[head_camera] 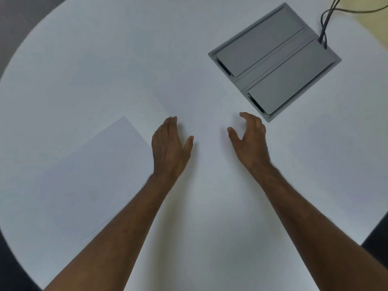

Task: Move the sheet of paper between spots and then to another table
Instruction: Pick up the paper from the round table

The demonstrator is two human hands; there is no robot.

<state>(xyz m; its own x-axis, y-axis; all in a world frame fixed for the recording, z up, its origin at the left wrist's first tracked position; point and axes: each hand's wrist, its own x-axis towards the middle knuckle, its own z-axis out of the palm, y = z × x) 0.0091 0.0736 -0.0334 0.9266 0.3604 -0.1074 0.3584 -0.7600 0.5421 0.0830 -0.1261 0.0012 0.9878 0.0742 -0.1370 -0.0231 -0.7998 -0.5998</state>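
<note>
A white sheet of paper [94,173] lies flat on the round white table [126,59], at the near left, turned at an angle. My left hand [170,148] hovers just right of the sheet's right edge, fingers straight and together, thumb apart, holding nothing. My left forearm crosses the sheet's near right corner and hides it. My right hand [249,139] is further right over bare tabletop, fingers curled loosely and apart, empty. Neither hand touches the sheet as far as I can see.
A grey square cable hatch [275,61] with two flaps is set into the table at the far right. Dark cables [324,28] run out of its far corner toward the top right. The table's curved edge shows at left and near right, with dark floor beyond.
</note>
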